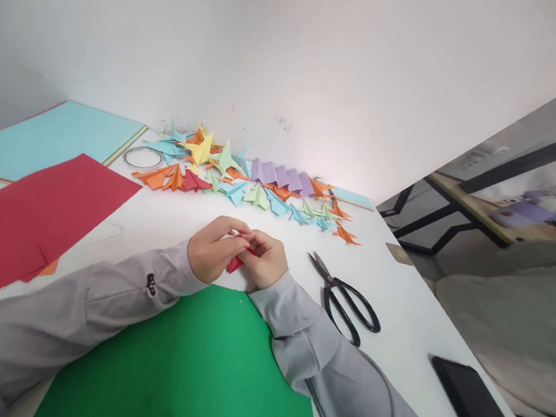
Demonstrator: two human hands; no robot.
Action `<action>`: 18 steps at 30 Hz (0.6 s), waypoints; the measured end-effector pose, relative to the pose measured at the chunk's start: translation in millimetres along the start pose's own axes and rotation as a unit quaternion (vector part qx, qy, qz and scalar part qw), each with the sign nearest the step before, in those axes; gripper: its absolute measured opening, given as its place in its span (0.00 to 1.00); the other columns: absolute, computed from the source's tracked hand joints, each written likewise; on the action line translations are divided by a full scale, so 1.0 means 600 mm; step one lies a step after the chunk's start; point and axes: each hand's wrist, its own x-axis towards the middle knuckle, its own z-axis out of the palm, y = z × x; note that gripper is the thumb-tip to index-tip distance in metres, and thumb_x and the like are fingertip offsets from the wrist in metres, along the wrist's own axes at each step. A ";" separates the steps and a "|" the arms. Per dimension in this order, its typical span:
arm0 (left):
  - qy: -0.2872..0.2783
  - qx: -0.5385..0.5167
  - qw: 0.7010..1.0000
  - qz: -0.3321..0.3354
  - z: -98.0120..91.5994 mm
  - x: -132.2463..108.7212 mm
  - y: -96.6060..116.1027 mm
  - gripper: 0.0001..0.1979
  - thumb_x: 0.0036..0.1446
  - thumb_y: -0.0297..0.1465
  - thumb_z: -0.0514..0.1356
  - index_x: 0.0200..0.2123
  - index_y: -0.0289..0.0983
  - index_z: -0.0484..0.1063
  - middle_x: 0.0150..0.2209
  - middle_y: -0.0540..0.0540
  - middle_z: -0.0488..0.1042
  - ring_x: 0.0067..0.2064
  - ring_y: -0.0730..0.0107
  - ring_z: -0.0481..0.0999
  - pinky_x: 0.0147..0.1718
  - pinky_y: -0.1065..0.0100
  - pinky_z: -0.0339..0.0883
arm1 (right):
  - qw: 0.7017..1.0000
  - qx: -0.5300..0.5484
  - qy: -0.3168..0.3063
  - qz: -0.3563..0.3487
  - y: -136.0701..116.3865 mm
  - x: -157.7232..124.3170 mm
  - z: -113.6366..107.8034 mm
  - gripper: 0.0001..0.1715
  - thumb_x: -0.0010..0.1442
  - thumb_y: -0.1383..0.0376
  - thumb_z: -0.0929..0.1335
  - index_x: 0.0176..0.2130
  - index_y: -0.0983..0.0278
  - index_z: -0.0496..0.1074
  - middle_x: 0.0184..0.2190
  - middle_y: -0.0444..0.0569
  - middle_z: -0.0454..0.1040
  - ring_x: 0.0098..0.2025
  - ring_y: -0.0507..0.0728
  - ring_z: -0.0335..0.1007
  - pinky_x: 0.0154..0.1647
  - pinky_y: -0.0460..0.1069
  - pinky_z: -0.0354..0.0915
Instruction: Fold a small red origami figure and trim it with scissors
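The small red folded paper (234, 264) is between the two hands over the desk (411, 326), just past the far edge of the green sheet (184, 363); the left grip (214, 249) pinches it between thumb and fingers, the right grip (268, 260) pinches it from the other side, so neither is nearer; its visible part slants from lower left up toward the right thumb; fingers hide the rest, so its full long axis cannot be told; the scissors (331, 282) lie apart, right of both.

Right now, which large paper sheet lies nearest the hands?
The green sheet, reaching nearly to left hand and right hand; the red sheet and light-blue sheet lie farther left.
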 end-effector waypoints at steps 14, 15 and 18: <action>-0.015 0.025 0.998 0.056 -0.015 0.004 0.009 0.05 0.53 0.21 0.54 0.32 0.33 0.68 0.41 0.39 0.66 0.42 0.68 0.69 0.40 0.67 0.69 | 0.999 0.015 -0.028 0.007 0.004 -0.005 0.003 0.10 0.42 0.65 0.71 0.29 0.64 0.74 0.23 0.45 0.75 0.23 0.54 0.70 0.25 0.49 0.65; -0.002 0.015 0.999 0.049 -0.016 0.005 0.010 0.05 0.53 0.21 0.54 0.32 0.34 0.69 0.41 0.40 0.67 0.42 0.69 0.69 0.39 0.67 0.69 | 0.999 0.019 -0.025 0.012 0.002 -0.004 0.003 0.10 0.41 0.65 0.72 0.28 0.64 0.74 0.22 0.45 0.75 0.22 0.53 0.69 0.24 0.48 0.65; 0.066 -0.011 0.998 -0.012 -0.014 0.008 0.009 0.08 0.56 0.22 0.52 0.31 0.34 0.70 0.39 0.41 0.68 0.40 0.70 0.70 0.39 0.66 0.69 | 0.999 0.030 -0.004 0.021 -0.005 0.000 0.001 0.09 0.38 0.65 0.73 0.25 0.64 0.73 0.20 0.44 0.74 0.21 0.52 0.68 0.24 0.47 0.65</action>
